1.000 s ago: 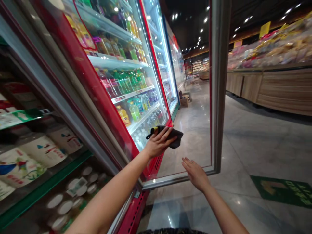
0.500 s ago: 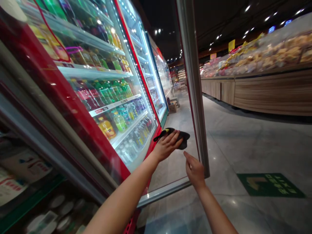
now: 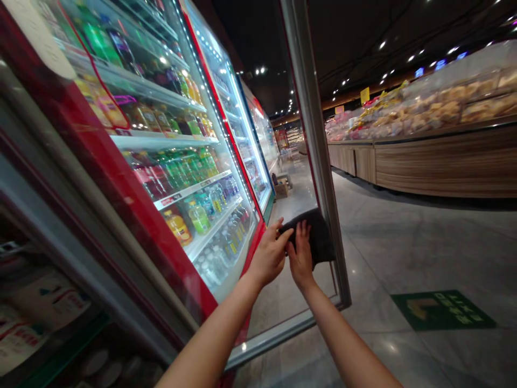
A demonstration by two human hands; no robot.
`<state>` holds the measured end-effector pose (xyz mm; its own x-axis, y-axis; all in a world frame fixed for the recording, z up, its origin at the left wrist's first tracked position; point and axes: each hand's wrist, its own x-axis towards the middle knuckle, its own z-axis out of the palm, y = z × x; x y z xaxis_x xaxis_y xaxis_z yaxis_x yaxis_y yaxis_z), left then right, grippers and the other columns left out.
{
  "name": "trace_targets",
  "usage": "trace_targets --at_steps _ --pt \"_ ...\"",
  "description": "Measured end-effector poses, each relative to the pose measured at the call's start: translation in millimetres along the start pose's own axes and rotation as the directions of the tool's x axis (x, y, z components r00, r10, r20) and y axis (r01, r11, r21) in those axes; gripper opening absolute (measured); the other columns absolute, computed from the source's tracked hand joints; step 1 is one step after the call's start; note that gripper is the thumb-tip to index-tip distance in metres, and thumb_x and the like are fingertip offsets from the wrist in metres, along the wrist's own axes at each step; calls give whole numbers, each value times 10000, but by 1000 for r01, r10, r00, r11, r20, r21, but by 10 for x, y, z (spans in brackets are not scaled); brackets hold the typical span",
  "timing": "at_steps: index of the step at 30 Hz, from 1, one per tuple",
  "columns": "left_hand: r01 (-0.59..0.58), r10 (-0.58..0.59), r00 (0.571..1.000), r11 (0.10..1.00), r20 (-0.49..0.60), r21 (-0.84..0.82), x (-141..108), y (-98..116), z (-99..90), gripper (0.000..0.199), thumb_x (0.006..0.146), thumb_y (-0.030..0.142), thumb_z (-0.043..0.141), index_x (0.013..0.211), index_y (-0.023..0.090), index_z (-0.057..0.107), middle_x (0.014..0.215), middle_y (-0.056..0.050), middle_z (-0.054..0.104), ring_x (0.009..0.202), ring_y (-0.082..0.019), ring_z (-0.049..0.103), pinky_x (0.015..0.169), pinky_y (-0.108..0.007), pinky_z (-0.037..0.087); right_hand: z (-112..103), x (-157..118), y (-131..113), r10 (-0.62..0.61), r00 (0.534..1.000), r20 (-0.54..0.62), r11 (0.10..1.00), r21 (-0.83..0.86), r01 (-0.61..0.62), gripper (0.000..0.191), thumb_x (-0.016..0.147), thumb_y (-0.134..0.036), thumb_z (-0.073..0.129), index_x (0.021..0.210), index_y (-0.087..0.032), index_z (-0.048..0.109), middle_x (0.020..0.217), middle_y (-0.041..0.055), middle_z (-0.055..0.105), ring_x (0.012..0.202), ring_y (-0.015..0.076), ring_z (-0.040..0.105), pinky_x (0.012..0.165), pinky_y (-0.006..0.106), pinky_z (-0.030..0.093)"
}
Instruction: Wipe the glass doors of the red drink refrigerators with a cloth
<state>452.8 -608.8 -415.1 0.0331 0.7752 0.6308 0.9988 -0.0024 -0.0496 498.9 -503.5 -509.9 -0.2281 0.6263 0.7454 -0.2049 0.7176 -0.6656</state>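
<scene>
A dark cloth (image 3: 321,240) lies spread against the glass door, near the lower right corner of its metal frame (image 3: 323,140). My left hand (image 3: 269,253) pinches the cloth's left edge between thumb and fingers. Beside it, my right hand (image 3: 301,250) rests on the cloth with its fingers stretched upward, close to my left fingertips. Through the glass, the lit cooler with rows of drink bottles (image 3: 197,215) shows on the left.
A long wood-panelled display (image 3: 444,167) heaped with packaged goods stands at the right. On the grey floor lies a green sign (image 3: 442,310). Cartons (image 3: 48,293) sit on a shelf at the lower left. Small boxes (image 3: 281,186) stand farther down the aisle.
The cloth, bunched under my left hand before, is now spread wider to the right. My right hand has moved up and left from below onto the cloth. The view has shifted slightly.
</scene>
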Motion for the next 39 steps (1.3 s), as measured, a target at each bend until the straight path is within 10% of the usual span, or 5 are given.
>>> trace_targets --at_steps 5,14,19,27,39 --pt "31 -5 993 974 -115 225 -15 -115 -349 544 869 64 503 1398 185 528 1539 -154 450 1473 -281 377 1195 -504 373 -224 363 -170 -436 882 178 821 -321 471 598 968 -257 548 1540 -355 405 1547 53 497 1478 255 364 1222 514 244" --pt "-29 63 996 905 -65 424 291 -94 -227 670 993 244 491 1609 249 229 1688 -77 215 1577 -243 64 1280 -505 134 -858 556 -44 -519 854 -25 766 -457 452 344 841 -53 599 1038 -284 759 1174 89 634 1093 237 578 939 394 509" --pt "-79 85 996 871 11 485 611 33 -183 766 963 414 577 1616 301 194 1697 -51 173 1574 -255 80 1286 -498 38 -1384 466 -59 -551 788 -273 797 -451 401 540 832 -100 629 1322 -327 621 1314 95 556 1190 273 570 1011 458 486" --pt "-133 154 988 887 -11 443 635 253 -252 894 886 361 704 1615 310 189 1656 -65 293 1559 -293 171 1274 -571 15 -1301 1013 -278 -273 958 -89 898 -380 220 950 871 -273 629 1631 -326 61 1707 112 38 1528 372 237 1138 564 391" --pt "-126 141 990 907 -8 402 639 260 -263 884 881 317 710 1611 302 212 1653 -72 298 1561 -291 154 1273 -579 39 -1326 1003 -190 -108 968 -229 994 -34 102 693 909 -261 487 1577 -349 325 1541 47 455 1402 247 463 1170 499 392"
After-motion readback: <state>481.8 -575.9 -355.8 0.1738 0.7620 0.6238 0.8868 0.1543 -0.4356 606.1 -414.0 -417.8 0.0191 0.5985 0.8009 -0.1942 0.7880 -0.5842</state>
